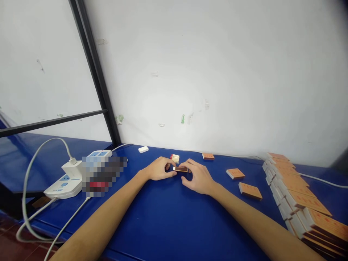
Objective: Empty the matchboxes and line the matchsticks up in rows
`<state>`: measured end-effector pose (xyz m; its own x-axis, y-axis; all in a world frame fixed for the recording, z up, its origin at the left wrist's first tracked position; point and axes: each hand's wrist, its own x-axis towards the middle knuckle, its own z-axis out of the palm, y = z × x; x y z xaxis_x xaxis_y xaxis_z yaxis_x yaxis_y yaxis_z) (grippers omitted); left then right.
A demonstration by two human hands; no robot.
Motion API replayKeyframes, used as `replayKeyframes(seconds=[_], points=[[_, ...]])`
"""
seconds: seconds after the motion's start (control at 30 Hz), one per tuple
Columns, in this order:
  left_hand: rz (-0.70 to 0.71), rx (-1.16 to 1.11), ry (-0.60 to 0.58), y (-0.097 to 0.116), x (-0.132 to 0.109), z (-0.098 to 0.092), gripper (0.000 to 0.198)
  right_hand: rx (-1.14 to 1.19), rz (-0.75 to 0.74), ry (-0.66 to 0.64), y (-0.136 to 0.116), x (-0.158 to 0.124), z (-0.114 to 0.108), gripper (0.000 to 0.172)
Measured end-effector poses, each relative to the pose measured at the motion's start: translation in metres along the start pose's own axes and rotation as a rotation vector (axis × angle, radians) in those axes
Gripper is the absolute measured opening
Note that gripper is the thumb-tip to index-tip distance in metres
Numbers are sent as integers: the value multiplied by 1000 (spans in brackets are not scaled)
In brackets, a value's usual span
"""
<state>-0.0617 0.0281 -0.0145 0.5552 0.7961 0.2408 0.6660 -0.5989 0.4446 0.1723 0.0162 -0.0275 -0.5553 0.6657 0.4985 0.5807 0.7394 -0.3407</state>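
A matchbox (181, 169) with a dark striking side facing me is held between my hands, just above or on the blue tabletop. The thumb and fingers of my left hand (160, 169) close on its left end, where a white edge shows. At the opposite end, the curled fingers of my right hand (198, 176) grip the box. Right behind it lies a small bundle of red-tipped matches (174, 158). Farther back to the left is a small white piece (143, 149), resembling a matchbox's inner tray.
Several matchboxes lie loose to the right, including one orange matchbox (235, 173). Beyond them stands a large stepped stack of matchboxes (299, 185). A white power strip (63, 186) with cables sits left, beside a black metal frame (95, 65). A white wall (217, 72) rises behind the table.
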Motion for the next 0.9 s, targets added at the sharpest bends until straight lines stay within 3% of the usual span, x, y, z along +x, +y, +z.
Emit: replayKeyframes(seconds=[0.1, 0.27, 0.5, 0.7, 0.9], points=[[-11, -58, -16, -2, 1, -2, 27, -9, -16, -27, 1, -1, 1, 18], [-41, -99, -22, -1, 0, -4, 30, -13, 0, -100, 7, 2, 8, 24], [-143, -87, -52, -1, -2, -11, 43, 19, 47, -51, 6, 3, 7, 21], [-205, -100, -74, -8, -3, -18, 51, 144, 49, -83, 12, 4, 11, 16], [-221, -83, -51, -14, -4, -20, 48, -25, 182, -64, 3, 3, 7, 8]])
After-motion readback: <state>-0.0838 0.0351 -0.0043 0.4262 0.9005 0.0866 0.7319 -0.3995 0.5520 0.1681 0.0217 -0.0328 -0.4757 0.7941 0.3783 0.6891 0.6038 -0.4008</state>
